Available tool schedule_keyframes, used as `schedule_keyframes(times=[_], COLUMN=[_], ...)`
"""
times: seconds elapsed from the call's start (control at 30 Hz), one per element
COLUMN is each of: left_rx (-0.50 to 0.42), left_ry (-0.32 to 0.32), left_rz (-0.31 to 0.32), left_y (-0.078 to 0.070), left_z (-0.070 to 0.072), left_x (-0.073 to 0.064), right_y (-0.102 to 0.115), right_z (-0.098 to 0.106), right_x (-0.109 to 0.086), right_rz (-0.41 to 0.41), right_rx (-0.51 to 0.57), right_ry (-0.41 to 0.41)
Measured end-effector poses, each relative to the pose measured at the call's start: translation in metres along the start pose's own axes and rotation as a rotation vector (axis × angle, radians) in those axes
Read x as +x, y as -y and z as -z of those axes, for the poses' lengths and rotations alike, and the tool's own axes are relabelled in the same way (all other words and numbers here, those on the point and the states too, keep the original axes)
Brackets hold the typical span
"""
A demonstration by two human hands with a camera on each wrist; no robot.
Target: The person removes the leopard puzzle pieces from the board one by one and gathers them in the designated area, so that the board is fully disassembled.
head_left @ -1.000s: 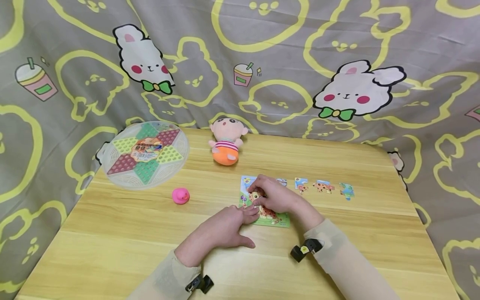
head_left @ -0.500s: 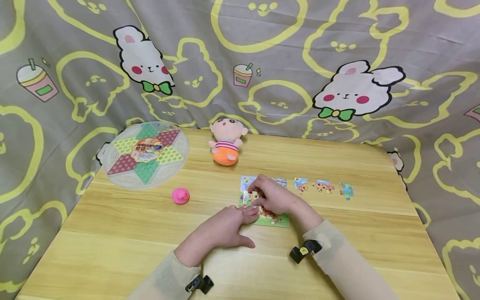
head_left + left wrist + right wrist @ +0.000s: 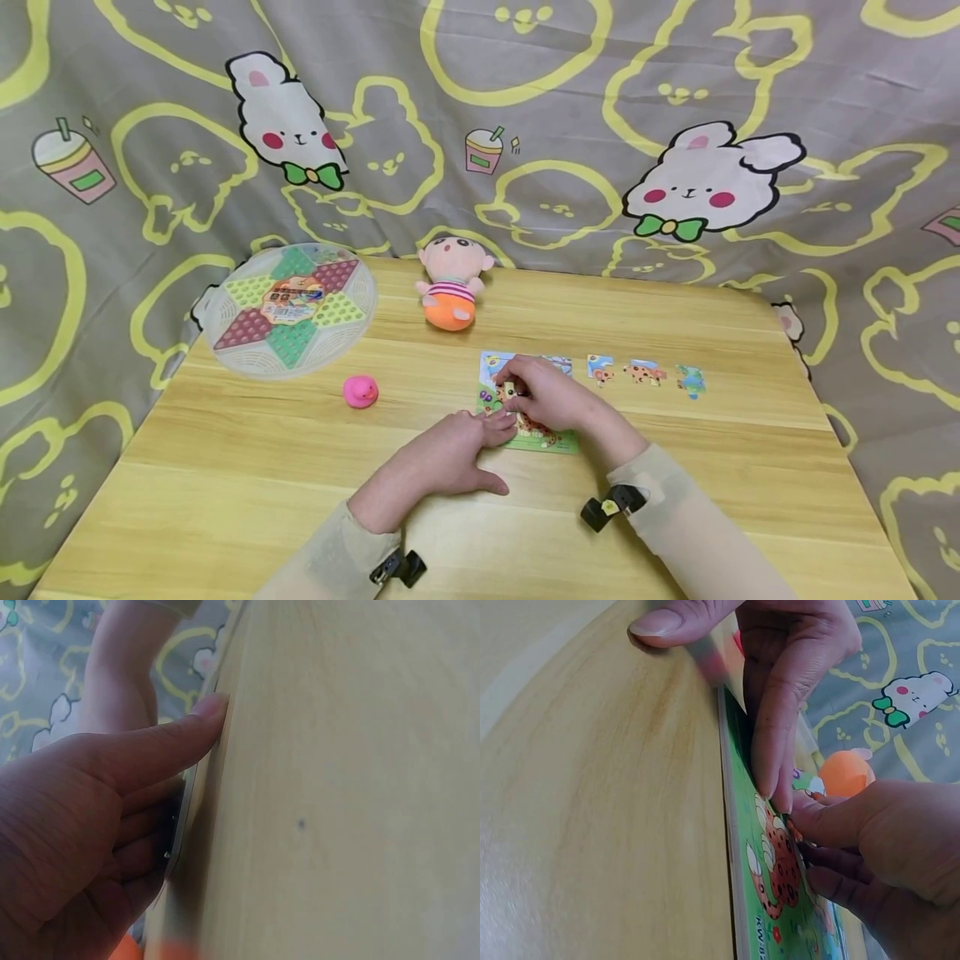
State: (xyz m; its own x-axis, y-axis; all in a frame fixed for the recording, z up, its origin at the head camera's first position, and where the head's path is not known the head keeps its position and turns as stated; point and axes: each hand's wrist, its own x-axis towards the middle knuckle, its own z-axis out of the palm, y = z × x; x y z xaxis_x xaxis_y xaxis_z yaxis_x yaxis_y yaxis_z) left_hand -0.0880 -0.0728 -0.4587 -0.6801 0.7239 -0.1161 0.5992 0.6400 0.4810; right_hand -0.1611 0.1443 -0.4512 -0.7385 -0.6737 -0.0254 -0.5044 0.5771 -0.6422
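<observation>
A jigsaw puzzle board point(image 3: 555, 443) with a spotted cartoon animal lies flat on the table under both hands. My right hand point(image 3: 551, 390) pinches a puzzle piece point(image 3: 511, 390) with part of the animal's face, over the board's left half; its fingers hide much of the picture. With extended fingers, my left hand point(image 3: 453, 450) rests on the board's lower left edge, thumb out over the table. In the right wrist view, the left fingertips point(image 3: 772, 787) touch the board close to the right thumb point(image 3: 825, 821). The left wrist view shows the left palm point(image 3: 60, 832) beside the board's edge.
Three loose puzzle pieces lie right of the board: one sky-and-spots point(image 3: 600, 369), one spotted point(image 3: 645, 372), one blue-green point(image 3: 691, 381). A plush doll point(image 3: 450, 287) sits behind, a pink rubber duck point(image 3: 361, 392) left, and a round Chinese checkers board point(image 3: 292, 308) far left against the curtain.
The right fingers shift the pinched puzzle piece slightly over the board; a white edge seen beside it half a second ago no longer shows. The left hand has stayed in place.
</observation>
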Motion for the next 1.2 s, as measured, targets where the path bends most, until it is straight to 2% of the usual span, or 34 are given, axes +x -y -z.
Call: schedule_keyframes(times=[0.5, 0.8, 1.2], left_rx=[-0.016, -0.025, -0.037], left_ry=[-0.006, 0.01, 0.019], left_rz=[-0.01, 0.01, 0.018], left_y=[0.0, -0.001, 0.0], left_z=[0.0, 0.001, 0.001], left_x=[0.0, 0.0, 0.001], right_y=[-0.006, -0.006, -0.014], right_z=[0.0, 0.002, 0.021], right_x=[-0.008, -0.014, -0.046], right_rz=[0.03, -0.016, -0.048], right_rx=[0.154, 0.24, 0.319], right_ry=[-0.022, -0.066, -0.164])
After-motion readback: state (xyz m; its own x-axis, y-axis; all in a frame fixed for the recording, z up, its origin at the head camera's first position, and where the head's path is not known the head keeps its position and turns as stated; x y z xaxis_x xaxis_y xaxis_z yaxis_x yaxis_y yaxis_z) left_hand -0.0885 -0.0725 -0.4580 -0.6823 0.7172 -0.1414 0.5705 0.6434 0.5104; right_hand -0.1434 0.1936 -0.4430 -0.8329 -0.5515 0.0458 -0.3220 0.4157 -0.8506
